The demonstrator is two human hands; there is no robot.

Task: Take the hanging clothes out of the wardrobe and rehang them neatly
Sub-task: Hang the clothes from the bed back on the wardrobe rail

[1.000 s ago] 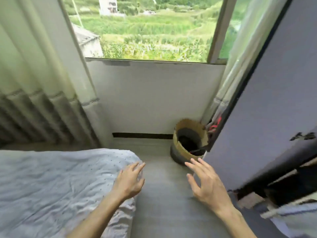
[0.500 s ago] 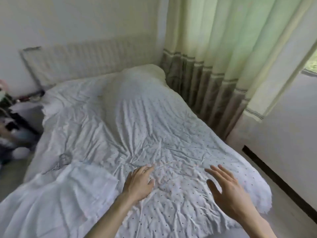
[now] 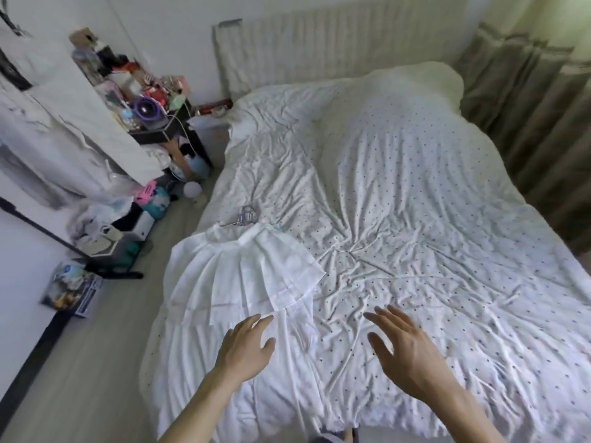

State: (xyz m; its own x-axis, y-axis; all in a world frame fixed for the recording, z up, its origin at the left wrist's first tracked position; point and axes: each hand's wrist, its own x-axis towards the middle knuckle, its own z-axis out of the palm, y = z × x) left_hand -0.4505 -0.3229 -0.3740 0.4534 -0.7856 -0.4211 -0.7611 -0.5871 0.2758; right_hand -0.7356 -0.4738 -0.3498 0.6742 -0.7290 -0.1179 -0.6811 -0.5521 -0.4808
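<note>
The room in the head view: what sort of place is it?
Most likely a bedroom in a home. A rumpled bed fills the view, a white garment and a hanger lie on it, and a cluttered side table stands beside it.

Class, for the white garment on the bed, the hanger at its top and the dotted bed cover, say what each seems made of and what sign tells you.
White garment: thin woven fabric, matt; it lies in soft pleats and folds. Hanger: probably thin metal wire, greyish; too small to be sure. Bed cover: likely cotton, matt; fine sharp creases all over.
</note>
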